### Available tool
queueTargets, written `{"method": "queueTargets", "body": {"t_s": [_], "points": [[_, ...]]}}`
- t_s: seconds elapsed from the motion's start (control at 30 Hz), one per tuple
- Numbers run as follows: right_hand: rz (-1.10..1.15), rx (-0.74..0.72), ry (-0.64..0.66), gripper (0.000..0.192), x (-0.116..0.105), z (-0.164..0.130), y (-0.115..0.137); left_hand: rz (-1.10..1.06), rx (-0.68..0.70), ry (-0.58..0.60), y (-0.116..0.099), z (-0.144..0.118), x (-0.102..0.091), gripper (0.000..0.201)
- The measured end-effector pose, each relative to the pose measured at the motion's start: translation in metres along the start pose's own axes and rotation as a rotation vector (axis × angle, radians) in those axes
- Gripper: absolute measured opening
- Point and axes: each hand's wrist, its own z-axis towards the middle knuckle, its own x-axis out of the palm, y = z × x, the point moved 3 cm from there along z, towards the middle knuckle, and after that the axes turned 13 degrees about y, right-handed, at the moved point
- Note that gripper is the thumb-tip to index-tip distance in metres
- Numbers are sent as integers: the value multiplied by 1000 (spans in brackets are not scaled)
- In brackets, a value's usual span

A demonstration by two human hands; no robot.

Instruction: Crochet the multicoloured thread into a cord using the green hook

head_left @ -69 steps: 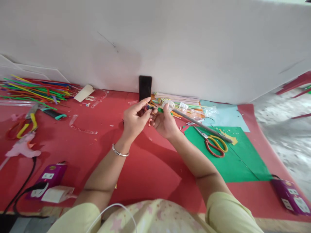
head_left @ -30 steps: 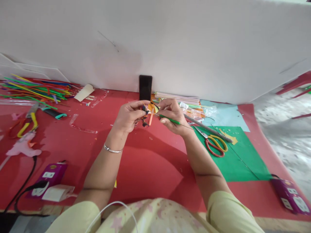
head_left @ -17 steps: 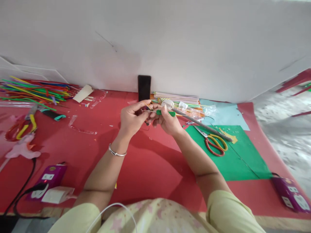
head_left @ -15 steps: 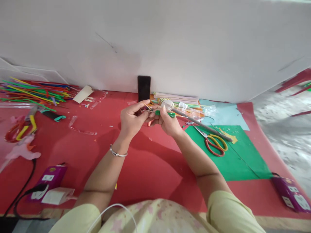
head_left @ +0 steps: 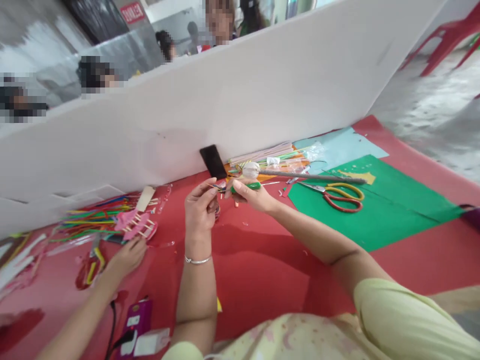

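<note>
My right hand [head_left: 252, 194] is closed round a green-handled tool [head_left: 250, 187], thumb along its top; its exact kind is not clear. A thin pale rod shows just to the right of the handle. Close by on the left, my left hand [head_left: 202, 202], with a silver bangle at the wrist, pinches a thin, small piece at the tool's left end, too small to name. Behind my right hand lies a grey stick [head_left: 315, 176] with a whitish rounded end [head_left: 251, 170]. Scissors [head_left: 343, 196] with red and yellow handles rest on a green sheet [head_left: 382, 220].
A black phone [head_left: 213, 162] leans against the white partition [head_left: 150, 140]. At left, another person's hand [head_left: 131, 255] touches a pink piece with pale sticks [head_left: 137, 225]. Coloured sticks [head_left: 93, 220], red-and-yellow-handled pliers [head_left: 92, 267] and a purple power strip [head_left: 138, 320] lie nearby.
The view has tilted and shifted, showing people beyond the partition. Another person's hand with the pink piece has come into view at left. My hands keep their hold.
</note>
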Motion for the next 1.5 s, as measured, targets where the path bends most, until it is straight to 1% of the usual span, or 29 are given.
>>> {"method": "queueTargets", "body": {"t_s": [0.1, 0.2, 0.37, 0.5, 0.63, 0.73, 0.8, 0.97, 1.1, 1.2, 1.3, 1.5], "points": [[-2, -2, -13, 78, 7, -5, 8, 34, 9, 28, -7, -3, 2, 32], [1, 40, -33, 78, 12, -14, 14, 66, 17, 63, -10, -5, 4, 29], [95, 70, -98, 76, 18, -22, 12, 113, 19, 107, -14, -8, 8, 24], [158, 79, -136, 76, 23, -20, 5, 135, -6, 143, -18, -9, 7, 28], [224, 149, -130, 75, 27, -15, -2, 200, 35, 120, -23, -8, 1, 28], [214, 111, -122, 75, 28, -9, -1, 207, 38, 143, -23, -7, -3, 22], [195, 85, -135, 75, 27, -5, 2, 206, 37, 184, -24, -7, -5, 23], [134, 80, -141, 76, 27, 1, 8, 245, 65, 196, -27, -5, -14, 26], [66, 79, -147, 73, 24, 2, 9, 250, 77, 172, -29, -3, -20, 26], [77, 100, -135, 74, 19, 4, 8, 254, 80, 147, -26, -1, -21, 29], [93, 118, -93, 76, 12, 5, 7, 277, 91, 138, -22, 0, -18, 36], [116, 151, -28, 78, -5, -5, 7, 407, 125, 125, -15, -5, -8, 33]]}}
